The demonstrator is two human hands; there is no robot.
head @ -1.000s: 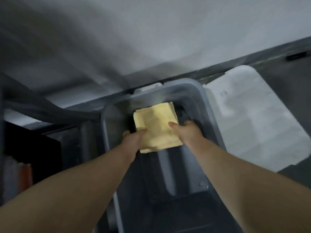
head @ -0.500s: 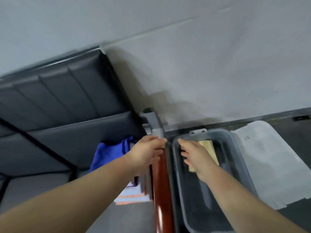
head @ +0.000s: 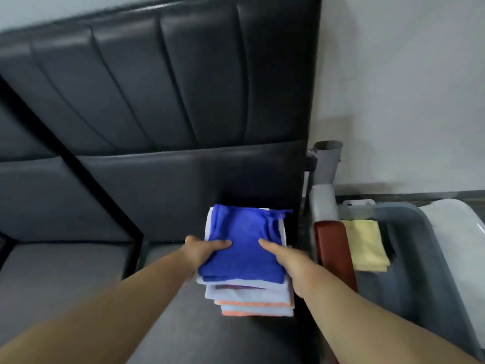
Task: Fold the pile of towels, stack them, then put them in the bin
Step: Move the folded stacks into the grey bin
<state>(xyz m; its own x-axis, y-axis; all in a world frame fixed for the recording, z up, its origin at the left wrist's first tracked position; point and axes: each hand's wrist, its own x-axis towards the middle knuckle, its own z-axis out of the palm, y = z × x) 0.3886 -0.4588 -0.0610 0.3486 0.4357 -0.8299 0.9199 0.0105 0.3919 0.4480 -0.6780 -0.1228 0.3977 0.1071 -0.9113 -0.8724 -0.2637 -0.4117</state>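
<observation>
While the stack of folded towels (head: 249, 298) sits on the grey sofa seat (head: 65, 271), both hands clamp it: left hand (head: 202, 252) at its left edge, right hand (head: 291, 266) at its right, thumbs pressed onto the blue towel (head: 244, 240) on top, fingers tucked down the sides. Just past the red armrest (head: 333, 248), the bin (head: 409, 245) holds a yellow towel (head: 367, 248).

A red-brown armrest (head: 334, 253) stands between the towel stack (head: 244, 248) and the bin (head: 414, 248); the bin floor nearer than the yellow towel (head: 367, 245) lies open.

Left hand (head: 203, 252), right hand (head: 294, 266) on stack (head: 245, 232)
</observation>
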